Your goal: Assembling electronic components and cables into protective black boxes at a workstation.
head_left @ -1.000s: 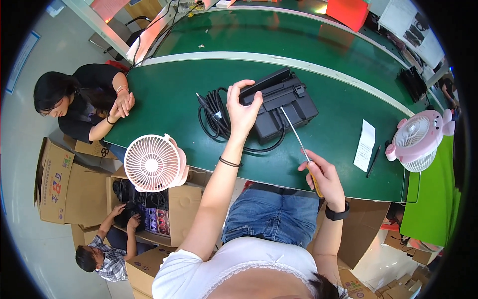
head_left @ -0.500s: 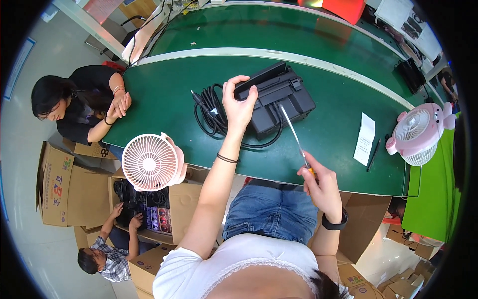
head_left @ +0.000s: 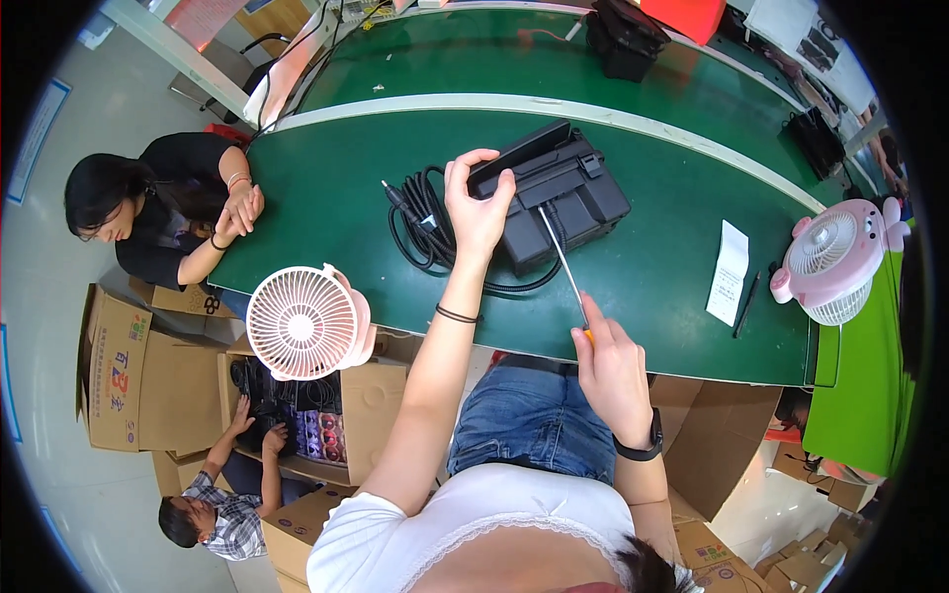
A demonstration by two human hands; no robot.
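The right hand point(head_left: 610, 368) sits nearest, at about five o'clock from the picture's centre, just off the near edge of the green table point(head_left: 326, 198). Its grip is clamped around the handle of a long screwdriver point(head_left: 561, 264), whose thin metal shaft runs up toward eleven o'clock, the tip meeting the top of the black device point(head_left: 583, 198). A black watch point(head_left: 641, 450) circles that wrist.

Farther out, the left hand point(head_left: 476, 203) reaches over the table; its grip is closed on the raised left end of the black device, thumb on the near side and fingers curled over the top edge. A thin black band point(head_left: 457, 315) rings the left wrist. The black device lies on the table just above the centre, tilted, with a coil of black cable point(head_left: 420, 227) touching it at nine o'clock.

At eight o'clock a white fan point(head_left: 301, 323) stands at the table's near edge, above open cardboard boxes point(head_left: 326, 415) on the floor, where a person in a checked shirt point(head_left: 222, 514) crouches. At three o'clock lie a white paper slip point(head_left: 730, 272) and a dark pen point(head_left: 743, 304), beside a pink fan point(head_left: 835, 255). At nine o'clock a person in black point(head_left: 158, 212) leans on the table's left end. A black bag point(head_left: 625, 38) rests at twelve o'clock.
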